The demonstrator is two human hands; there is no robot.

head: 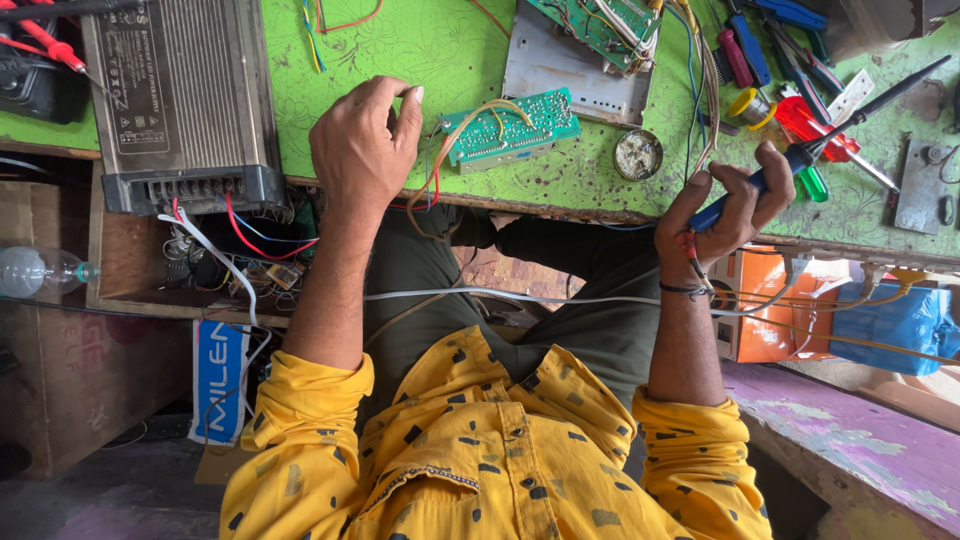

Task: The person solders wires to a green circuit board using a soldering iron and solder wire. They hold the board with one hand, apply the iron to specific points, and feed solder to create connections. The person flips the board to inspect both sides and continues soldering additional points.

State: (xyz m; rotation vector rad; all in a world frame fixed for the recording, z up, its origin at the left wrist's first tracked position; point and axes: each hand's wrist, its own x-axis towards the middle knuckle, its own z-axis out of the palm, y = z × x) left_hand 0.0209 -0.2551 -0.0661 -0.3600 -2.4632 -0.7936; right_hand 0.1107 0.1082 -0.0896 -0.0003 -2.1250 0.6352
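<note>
Grip by grip, soldering work on a small board is being set up at the bench edge.
Beside the grey metal power-supply box, the left hand is being held with thumb and fingertips pinched together; whether a wire is being pinched cannot be told. Just right of it, the green circuit board is lying flat on the bench, its orange wires looping toward that hand. Past the round tin, the blue-handled soldering iron is being gripped firmly in the right hand, its tip pointing away over the screwdrivers. By judgement, a joint is being prepared; the next move is calling for the iron's tip to be turned toward the board while the wires are being steadied.
</note>
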